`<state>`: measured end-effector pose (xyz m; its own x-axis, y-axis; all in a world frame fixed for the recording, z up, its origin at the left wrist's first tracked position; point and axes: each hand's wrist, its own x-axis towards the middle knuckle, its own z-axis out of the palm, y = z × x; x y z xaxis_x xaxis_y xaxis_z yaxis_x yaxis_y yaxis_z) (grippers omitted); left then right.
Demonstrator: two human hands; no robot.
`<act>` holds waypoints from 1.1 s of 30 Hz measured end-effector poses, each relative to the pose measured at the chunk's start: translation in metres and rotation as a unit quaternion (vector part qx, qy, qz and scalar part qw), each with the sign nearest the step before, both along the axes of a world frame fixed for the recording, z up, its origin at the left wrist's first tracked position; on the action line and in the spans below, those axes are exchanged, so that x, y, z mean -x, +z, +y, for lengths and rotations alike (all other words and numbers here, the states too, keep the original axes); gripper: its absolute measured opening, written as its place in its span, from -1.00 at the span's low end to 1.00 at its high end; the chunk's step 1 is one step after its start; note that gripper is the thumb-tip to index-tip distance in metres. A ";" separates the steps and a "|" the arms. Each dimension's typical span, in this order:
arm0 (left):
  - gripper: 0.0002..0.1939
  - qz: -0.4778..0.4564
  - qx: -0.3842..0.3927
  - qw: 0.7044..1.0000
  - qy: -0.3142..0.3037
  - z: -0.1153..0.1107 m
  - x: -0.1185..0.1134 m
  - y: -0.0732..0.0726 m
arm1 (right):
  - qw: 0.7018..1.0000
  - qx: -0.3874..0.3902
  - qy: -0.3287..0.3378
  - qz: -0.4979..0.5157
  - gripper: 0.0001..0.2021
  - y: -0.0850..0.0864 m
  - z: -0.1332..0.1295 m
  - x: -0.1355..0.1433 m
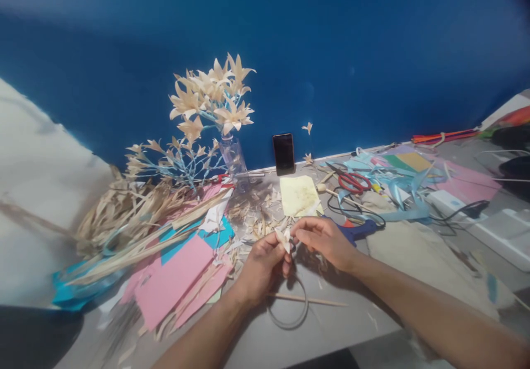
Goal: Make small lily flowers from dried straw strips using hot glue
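Observation:
Near the middle of the table, a small cream flower [284,240] with pointed petals sits in the fingers of my left hand [265,261], pinched between thumb and fingertips. My right hand [325,242] is just to the right, its fingers bent together at the flower's edge; whatever they hold is too small to make out. Below my hands lie a thin wooden stick [317,301] and a loop of thin grey wire or cord [305,311]. Beyond them are a pale yellow paper [300,195] and scattered husk scraps [259,212].
A clear bottle [234,162] holds cream flowers [215,96]. Dried husks [124,209] and pink sheets [178,281] lie left. A phone [284,154] leans on the blue wall. Red scissors [354,182], blue ribbon [401,206], cloth [430,258] and a white power strip [488,231] are right.

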<state>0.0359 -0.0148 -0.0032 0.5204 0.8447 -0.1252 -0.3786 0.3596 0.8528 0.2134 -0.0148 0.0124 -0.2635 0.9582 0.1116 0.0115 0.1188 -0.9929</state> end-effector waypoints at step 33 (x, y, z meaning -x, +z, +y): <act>-0.89 0.171 -0.081 0.980 0.067 -0.001 0.002 -0.002 | 0.990 0.112 -0.013 0.080 -0.58 -0.004 0.003 0.001</act>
<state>0.0342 -0.0157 -0.0054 0.3545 0.9257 -0.1317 -0.0949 0.1758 0.9798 0.2126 -0.0115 0.0088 -0.2352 0.9697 -0.0667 -0.1472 -0.1034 -0.9837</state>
